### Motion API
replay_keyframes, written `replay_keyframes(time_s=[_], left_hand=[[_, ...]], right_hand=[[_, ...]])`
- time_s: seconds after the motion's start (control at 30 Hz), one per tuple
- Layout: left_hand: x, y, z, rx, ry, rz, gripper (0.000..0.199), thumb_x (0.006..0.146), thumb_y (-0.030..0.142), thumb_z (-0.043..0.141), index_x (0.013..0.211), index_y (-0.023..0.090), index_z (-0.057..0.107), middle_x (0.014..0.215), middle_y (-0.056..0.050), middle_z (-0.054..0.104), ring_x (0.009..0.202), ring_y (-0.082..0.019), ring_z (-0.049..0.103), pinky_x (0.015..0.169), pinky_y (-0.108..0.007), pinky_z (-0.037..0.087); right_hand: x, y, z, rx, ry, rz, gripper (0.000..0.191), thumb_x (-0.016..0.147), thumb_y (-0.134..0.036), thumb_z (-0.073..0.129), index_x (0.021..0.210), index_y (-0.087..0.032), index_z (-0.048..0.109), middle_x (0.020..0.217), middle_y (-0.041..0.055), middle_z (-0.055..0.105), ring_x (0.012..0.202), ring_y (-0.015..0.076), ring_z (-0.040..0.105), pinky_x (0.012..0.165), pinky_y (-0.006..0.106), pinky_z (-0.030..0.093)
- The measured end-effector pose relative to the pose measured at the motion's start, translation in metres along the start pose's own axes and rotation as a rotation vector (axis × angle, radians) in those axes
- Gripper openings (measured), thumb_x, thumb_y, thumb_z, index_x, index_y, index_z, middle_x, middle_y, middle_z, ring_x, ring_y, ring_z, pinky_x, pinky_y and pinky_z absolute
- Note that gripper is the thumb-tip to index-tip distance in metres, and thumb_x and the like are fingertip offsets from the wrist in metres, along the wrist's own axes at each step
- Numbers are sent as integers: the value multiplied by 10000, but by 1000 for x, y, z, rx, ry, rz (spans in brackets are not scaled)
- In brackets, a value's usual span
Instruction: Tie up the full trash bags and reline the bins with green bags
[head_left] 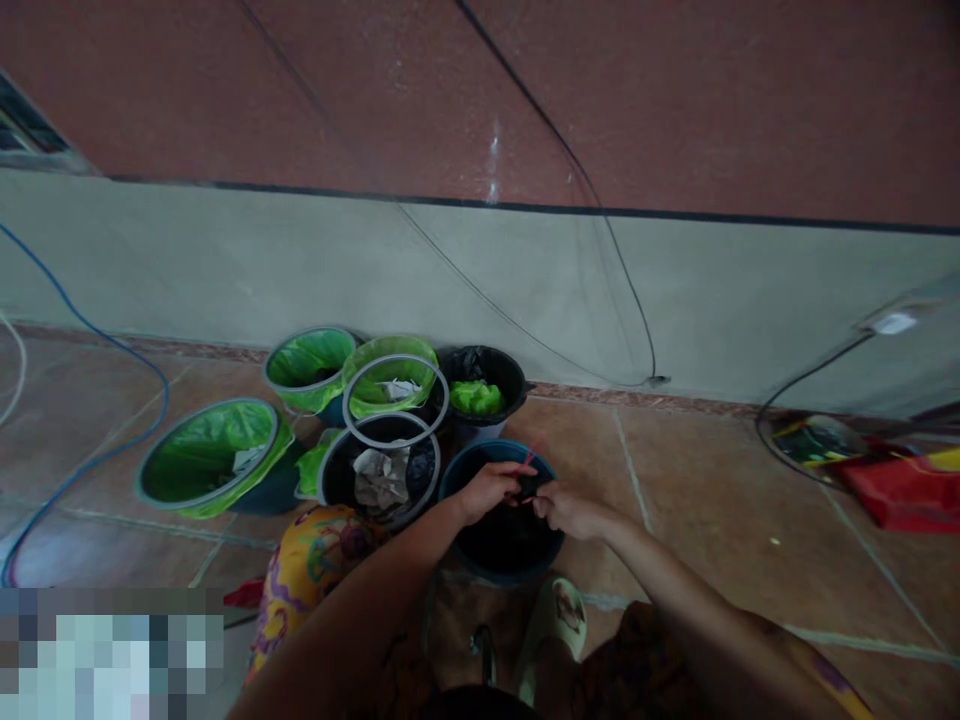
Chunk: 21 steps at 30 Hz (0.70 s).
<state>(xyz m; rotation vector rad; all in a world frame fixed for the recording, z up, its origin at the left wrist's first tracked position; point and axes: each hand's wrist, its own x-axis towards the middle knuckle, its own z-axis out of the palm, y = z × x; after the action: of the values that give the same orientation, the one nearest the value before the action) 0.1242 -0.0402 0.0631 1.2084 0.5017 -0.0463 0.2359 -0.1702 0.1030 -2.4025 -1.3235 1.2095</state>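
Observation:
Both hands are over a dark bin with a blue rim [451, 475], which stands on the floor in front of me. The fingers of my left hand [491, 490] are pinched on a thin red string [531, 457] at the top of a small dark bundle [529, 486]. My right hand [559, 508] is closed at the bundle's right side, its fingertips close to those of my left hand. What exactly the right fingers grip is too small and dark to make out. The inside of the bin is black.
Green-lined bins [214, 450] stand at the left, beside a black-lined bin with crumpled paper [381, 478] and a loose grey ring [352, 385]. A black bin [517, 385] is by the wall. A blue hose [112, 345] and red bag [900, 490] lie at the sides.

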Motion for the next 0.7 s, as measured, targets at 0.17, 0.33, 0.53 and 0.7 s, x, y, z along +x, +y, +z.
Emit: replay_keyframes(time_s=[0.17,0.33,0.53,0.7], left_hand=[[2,-9,6,4,-172,29,296,520,154,690,815,128,691,632,47,556,607,-71,456,632,-233,350],[6,-16,2,150,-146,7,272,663,376,689,770,128,661,667,40,539,646,-84,454,634,-235,355],[11,-27,-5,481,-111,30,283,803,405,543,695,148,589,559,76,394,548,-74,351,553,-232,270],[9,-26,-5,517,-16,35,300,840,398,488,765,138,619,586,67,411,545,-81,366,555,-234,279]], right_hand=[[4,-11,0,64,-1,6,210,848,-150,455,682,-170,582,646,6,588,566,100,488,539,224,307],[2,-7,-13,96,180,-23,258,869,-208,424,656,-180,566,604,3,584,562,99,483,539,227,307],[12,12,-25,372,307,68,244,852,-269,441,672,-177,577,540,-28,554,443,71,440,447,205,304],[-1,14,-42,597,334,182,407,860,-542,512,898,-154,629,625,-6,590,467,61,454,442,181,353]])
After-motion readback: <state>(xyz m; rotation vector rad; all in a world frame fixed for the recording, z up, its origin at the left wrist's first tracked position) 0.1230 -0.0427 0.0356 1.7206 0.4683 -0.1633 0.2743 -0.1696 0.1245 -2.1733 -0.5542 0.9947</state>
